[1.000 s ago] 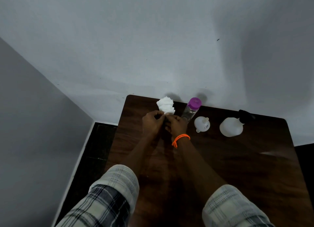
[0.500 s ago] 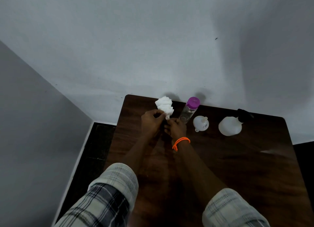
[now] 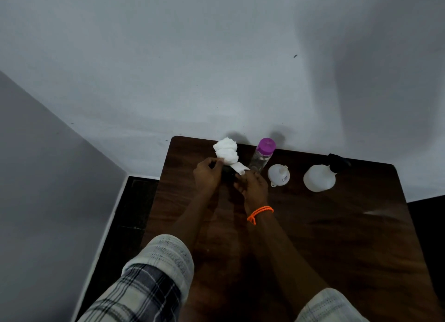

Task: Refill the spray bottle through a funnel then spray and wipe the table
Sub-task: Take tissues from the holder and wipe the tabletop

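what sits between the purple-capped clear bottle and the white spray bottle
In the head view, a small white plastic funnel lies on the dark wooden table between them.

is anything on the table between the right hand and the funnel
Nothing visible is. The right hand, pinching a strip of the white tissue, sits just left of the funnel, with only bare table between them.

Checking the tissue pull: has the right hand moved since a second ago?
Yes. The right hand has drawn back toward the person, away from the purple-capped bottle, pinching a strip from the tissue wad.
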A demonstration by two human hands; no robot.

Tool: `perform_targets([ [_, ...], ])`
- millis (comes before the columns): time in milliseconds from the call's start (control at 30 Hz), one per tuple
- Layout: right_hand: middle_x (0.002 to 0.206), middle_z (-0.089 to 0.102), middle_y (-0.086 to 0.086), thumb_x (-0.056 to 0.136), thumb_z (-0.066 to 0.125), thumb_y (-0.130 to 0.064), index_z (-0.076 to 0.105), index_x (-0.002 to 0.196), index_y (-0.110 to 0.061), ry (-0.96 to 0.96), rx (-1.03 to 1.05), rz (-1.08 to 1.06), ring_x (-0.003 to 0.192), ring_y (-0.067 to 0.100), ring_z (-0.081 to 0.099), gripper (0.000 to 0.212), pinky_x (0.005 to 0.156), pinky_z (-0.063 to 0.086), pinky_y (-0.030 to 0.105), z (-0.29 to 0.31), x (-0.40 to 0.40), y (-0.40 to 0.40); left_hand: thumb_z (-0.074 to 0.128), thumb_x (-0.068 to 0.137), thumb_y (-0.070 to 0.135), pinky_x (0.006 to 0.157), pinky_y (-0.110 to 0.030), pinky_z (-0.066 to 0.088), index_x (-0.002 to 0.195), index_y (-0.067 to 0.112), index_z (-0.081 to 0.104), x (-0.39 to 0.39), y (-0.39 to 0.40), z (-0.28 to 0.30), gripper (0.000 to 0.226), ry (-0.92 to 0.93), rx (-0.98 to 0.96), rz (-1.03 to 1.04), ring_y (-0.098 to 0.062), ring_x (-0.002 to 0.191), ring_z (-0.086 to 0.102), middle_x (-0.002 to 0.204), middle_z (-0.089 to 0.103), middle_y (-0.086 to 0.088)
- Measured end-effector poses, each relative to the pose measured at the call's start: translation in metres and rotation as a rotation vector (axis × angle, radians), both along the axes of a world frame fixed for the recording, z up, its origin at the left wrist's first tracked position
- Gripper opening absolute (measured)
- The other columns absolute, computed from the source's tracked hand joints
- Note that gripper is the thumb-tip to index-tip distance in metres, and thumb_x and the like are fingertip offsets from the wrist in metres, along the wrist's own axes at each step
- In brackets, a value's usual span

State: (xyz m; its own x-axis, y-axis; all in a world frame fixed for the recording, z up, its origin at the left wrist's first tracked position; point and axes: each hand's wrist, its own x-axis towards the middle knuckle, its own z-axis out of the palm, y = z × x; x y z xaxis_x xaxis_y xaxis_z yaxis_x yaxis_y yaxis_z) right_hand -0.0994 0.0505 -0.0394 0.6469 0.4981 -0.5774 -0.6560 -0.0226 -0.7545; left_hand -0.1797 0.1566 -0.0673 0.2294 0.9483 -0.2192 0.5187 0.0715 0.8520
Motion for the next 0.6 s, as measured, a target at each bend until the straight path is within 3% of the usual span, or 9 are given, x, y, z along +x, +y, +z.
perform_targets([
  [67,0.096,0.073,0.008,0.095,0.060,-0.004,0.073,0.094,-0.009,0.004,0.028,-0.014,0.086,0.018,0.070,0.014,0.080,0.057,0.038,0.003,0.002,-0.006,0.065,0.096,0.036,0.068,-0.026,0.047,0.093,0.008,0.076,0.004,-0.008,-0.002,0.030,-0.009,-0.175,0.083,-0.018,0.081,0.066,0.088,0.073,-0.005],
  [133,0.092,0.074,0.010,0.094,0.057,0.001,0.075,0.093,-0.007,-0.002,0.065,-0.008,0.083,0.021,0.070,0.019,0.073,0.058,0.036,0.007,0.004,-0.013,0.062,0.098,0.042,0.066,-0.031,0.051,0.095,-0.001,0.071,0.011,-0.021,0.000,0.044,-0.199,-0.568,0.144,-0.022,0.070,0.064,0.081,0.068,-0.011],
  [200,0.079,0.072,0.007,0.087,0.048,0.011,0.076,0.077,-0.010,0.002,0.086,0.016,0.077,0.023,0.067,0.036,0.065,0.057,0.033,0.010,0.004,-0.023,0.059,0.098,0.053,0.074,-0.038,0.058,0.107,-0.002,0.069,0.012,-0.032,0.006,0.057,-0.393,-0.960,0.131,-0.023,0.076,0.066,0.086,0.069,-0.014],
  [267,0.070,0.069,0.003,0.079,0.044,0.013,0.068,0.058,-0.013,-0.002,0.056,0.061,0.074,0.022,0.063,0.042,0.065,0.054,0.034,0.010,0.004,-0.036,0.055,0.099,0.055,0.077,-0.040,0.058,0.111,0.003,0.068,0.010,-0.040,0.009,0.055,-0.527,-1.121,0.095,-0.026,0.086,0.068,0.095,0.072,-0.015],
  [333,0.070,0.066,0.005,0.077,0.046,0.010,0.055,0.054,-0.010,-0.005,0.040,0.098,0.080,0.026,0.062,0.032,0.071,0.054,0.039,0.006,0.003,-0.048,0.055,0.102,0.044,0.077,-0.041,0.058,0.111,0.003,0.067,0.007,-0.045,0.013,0.043,-0.621,-1.148,0.137,-0.029,0.089,0.069,0.094,0.074,-0.016],
  [433,0.078,0.062,0.008,0.083,0.044,0.012,0.046,0.059,-0.006,0.006,-0.033,0.111,0.084,0.027,0.062,0.030,0.072,0.056,0.040,0.001,0.005,-0.060,0.062,0.101,0.026,0.078,-0.039,0.057,0.115,0.005,0.064,0.002,-0.045,0.014,0.025,-0.605,-1.081,0.201,-0.028,0.091,0.066,0.104,0.070,-0.017],
  [500,0.080,0.063,0.008,0.085,0.045,0.008,0.047,0.063,-0.006,0.037,-0.093,0.130,0.075,0.025,0.067,0.027,0.064,0.057,0.038,0.000,0.004,-0.064,0.066,0.098,0.017,0.074,-0.036,0.058,0.117,0.009,0.064,-0.003,-0.041,0.013,0.021,-0.563,-0.977,0.219,-0.024,0.091,0.065,0.107,0.067,-0.014],
  [600,0.083,0.073,0.009,0.090,0.048,0.001,0.053,0.068,-0.010,0.051,-0.107,0.162,0.078,0.030,0.071,0.024,0.062,0.057,0.038,-0.001,0.000,-0.059,0.068,0.096,0.010,0.085,-0.038,0.059,0.110,0.011,0.067,-0.017,-0.030,0.018,0.014,-0.584,-0.875,0.208,-0.024,0.096,0.065,0.105,0.067,-0.011],
])
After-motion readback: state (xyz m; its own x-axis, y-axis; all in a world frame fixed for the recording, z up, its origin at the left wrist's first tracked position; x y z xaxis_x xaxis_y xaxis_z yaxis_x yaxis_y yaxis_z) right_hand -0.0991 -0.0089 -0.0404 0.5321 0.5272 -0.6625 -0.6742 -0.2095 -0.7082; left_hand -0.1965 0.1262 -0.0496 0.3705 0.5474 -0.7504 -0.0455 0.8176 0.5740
